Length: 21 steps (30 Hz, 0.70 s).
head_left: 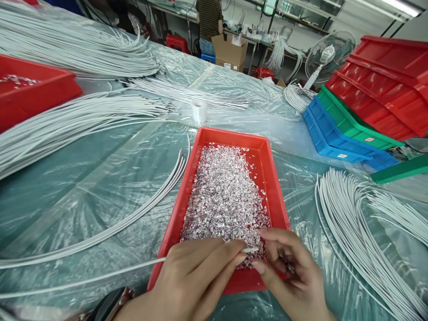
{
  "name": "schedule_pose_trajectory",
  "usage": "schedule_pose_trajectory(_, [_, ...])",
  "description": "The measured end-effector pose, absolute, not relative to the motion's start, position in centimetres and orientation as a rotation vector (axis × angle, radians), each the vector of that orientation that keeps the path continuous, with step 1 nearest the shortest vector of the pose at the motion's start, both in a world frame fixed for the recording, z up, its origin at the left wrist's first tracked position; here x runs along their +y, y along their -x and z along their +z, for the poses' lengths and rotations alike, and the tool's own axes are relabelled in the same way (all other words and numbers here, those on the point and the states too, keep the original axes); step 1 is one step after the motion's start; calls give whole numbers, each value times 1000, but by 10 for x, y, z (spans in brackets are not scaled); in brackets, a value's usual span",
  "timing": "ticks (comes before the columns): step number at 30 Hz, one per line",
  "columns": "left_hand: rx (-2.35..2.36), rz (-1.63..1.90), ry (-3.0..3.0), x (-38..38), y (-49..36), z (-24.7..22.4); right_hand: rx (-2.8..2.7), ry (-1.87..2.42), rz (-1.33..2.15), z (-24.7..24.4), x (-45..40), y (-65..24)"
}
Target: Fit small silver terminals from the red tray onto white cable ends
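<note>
My left hand is closed around a thin white cable, whose short tip sticks out past my thumb and forefinger. The cable trails off to the left edge. Just right of that tip is my right hand, thumb and forefinger apart on either side of it. Its other fingers curl inward over a few small shiny metal pieces, partly hidden in the palm. Both hands are above the near end of a red tray. A heap of small silvery metal pieces covers most of its floor.
White cable bundles lie left, with another bundle at right. A few loose cables curve beside the tray. Behind it stands a clear tape roll. Stacked bins, a second red tray and a fan are farther out.
</note>
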<state>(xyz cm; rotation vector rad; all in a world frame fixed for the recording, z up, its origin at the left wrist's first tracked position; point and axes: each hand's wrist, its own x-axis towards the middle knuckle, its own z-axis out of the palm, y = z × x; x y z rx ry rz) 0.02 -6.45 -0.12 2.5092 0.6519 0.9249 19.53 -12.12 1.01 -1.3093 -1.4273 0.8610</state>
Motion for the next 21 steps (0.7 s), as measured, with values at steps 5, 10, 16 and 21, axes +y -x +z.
schedule_pose_trajectory(5, [623, 954, -2472, -59, -10, 8, -1751, 1318, 518, 16, -118, -202])
schedule_pose_trajectory(10, [633, 968, -2451, -56, -16, 4, -1874, 1353, 453, 17, -118, -208])
schedule_pose_trajectory(16, [646, 1004, -2481, -57, -24, -3, -1843, 1420, 602, 13, -119, -212])
schedule_pose_trajectory(21, [621, 964, -2513, -56, -24, 3, -1641, 1445, 834, 14, -113, -209])
